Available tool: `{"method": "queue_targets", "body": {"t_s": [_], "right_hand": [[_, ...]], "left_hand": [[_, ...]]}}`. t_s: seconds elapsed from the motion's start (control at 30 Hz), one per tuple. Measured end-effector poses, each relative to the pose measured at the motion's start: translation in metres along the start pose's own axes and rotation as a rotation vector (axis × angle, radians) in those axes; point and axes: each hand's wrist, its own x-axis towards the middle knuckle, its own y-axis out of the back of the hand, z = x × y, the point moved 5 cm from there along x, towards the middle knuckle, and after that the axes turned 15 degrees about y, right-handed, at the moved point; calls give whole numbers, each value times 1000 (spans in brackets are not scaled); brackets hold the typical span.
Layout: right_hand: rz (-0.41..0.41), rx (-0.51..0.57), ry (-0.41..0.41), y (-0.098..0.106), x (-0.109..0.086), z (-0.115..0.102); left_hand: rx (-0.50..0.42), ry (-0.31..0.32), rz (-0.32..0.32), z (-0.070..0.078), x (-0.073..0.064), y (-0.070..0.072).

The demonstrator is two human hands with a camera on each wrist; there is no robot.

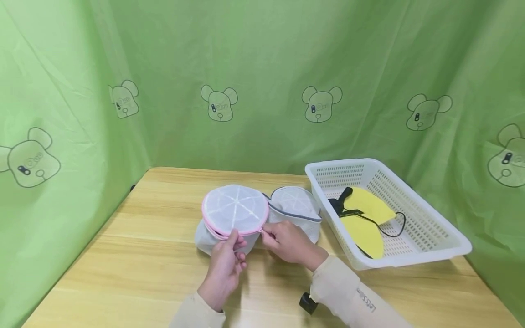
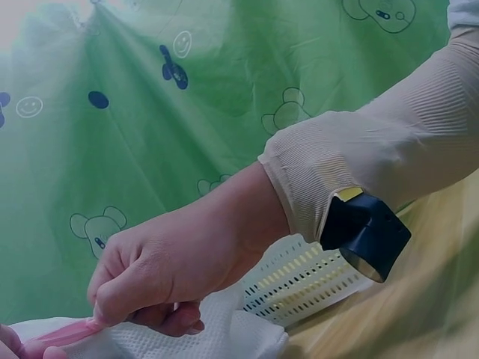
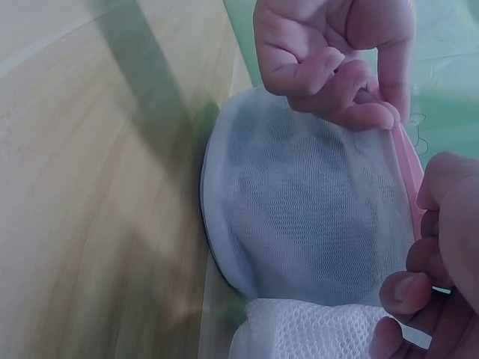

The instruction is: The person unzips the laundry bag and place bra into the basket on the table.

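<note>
A round mesh laundry bag with a pink zipper stands in front of me, its white lid lying over the top with a dark gap at the front edge. My left hand pinches the front of the lid's rim between thumb and fingers. At the right side of the rim, my right hand pinches the pink zipper; the puller is hidden by the fingers. In the right wrist view the pink band stretches between the two hands. Behind the right hand sits a second mesh bag with dark grey trim, its lid raised.
A white perforated basket stands on the right of the wooden table. Inside it lie yellow pieces with black straps and a thin cord. Green curtains with bear heads enclose the table. A black camera hangs at my right wrist.
</note>
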Motion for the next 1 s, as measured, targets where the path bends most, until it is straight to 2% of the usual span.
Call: {"method": "queue_targets", "body": {"t_s": [0.43,1.0], "right_hand": [[21,-58,-11,4,-1,6],[19,-54,-60,4,-1,9]], "left_hand": [[-16,-7,7,4,-1,6],[-31,-14,23,7,1,11]]}}
